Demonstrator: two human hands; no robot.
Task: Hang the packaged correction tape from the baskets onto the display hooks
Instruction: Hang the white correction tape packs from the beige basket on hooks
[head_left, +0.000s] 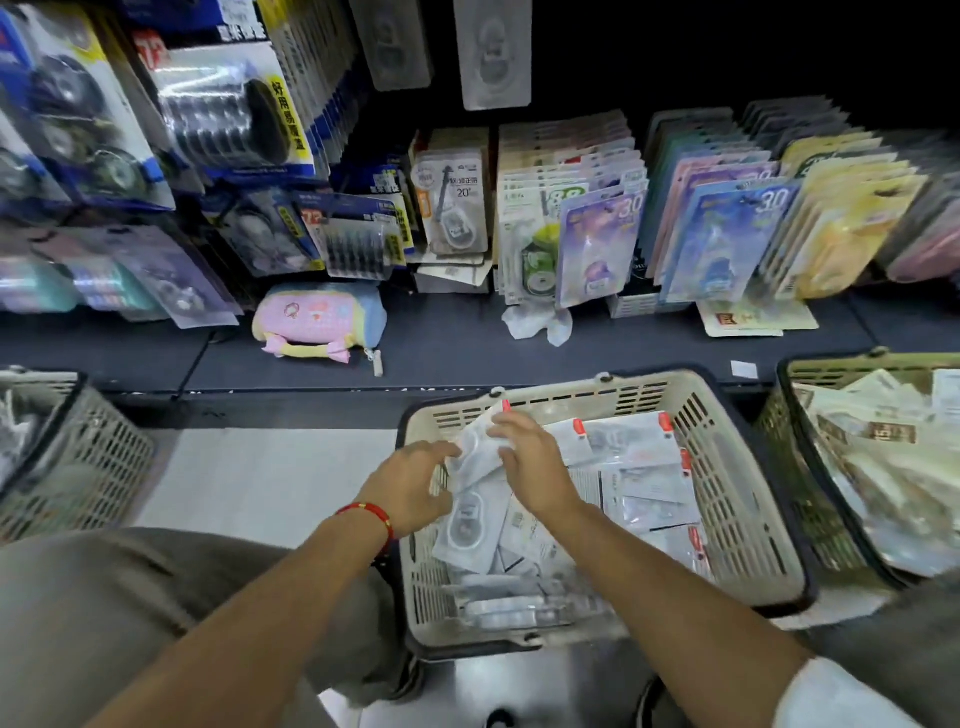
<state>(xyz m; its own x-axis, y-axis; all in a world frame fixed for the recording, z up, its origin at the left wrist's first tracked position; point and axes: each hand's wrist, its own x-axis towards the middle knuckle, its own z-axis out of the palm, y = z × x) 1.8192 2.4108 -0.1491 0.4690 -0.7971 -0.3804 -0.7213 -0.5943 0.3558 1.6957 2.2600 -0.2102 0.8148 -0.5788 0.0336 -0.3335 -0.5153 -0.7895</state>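
Where "20" shows, hands (410, 483) grip packets (475, 447).

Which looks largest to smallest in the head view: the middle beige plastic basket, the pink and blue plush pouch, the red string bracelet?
1. Middle beige plastic basket
2. Pink and blue plush pouch, though it lies farther off
3. Red string bracelet

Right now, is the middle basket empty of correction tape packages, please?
No, the middle basket holds many packages, and both hands grip one package above it.
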